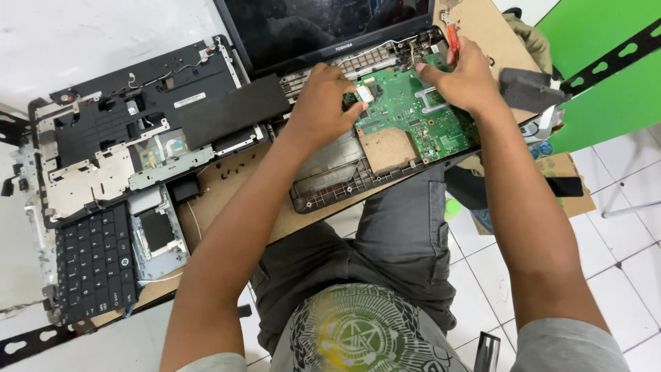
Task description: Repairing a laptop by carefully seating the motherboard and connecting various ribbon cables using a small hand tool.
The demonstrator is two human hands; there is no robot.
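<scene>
Fingers [358,103] on green circuit board [406,110] — white label [365,93] beside.

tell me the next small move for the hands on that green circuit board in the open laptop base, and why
Probably lift the green circuit board gently at its left edge. The left hand pinches that edge, the right hand steadies the far side beside a red-handled tool, and the board still lies in the grey plastic laptop base.

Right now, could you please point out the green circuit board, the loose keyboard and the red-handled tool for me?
green circuit board [413,114]: head view, on the bare middle of the board.
loose keyboard [93,265]: head view, on its black keys.
red-handled tool [452,41]: head view, on the red handle above the right hand.
</scene>
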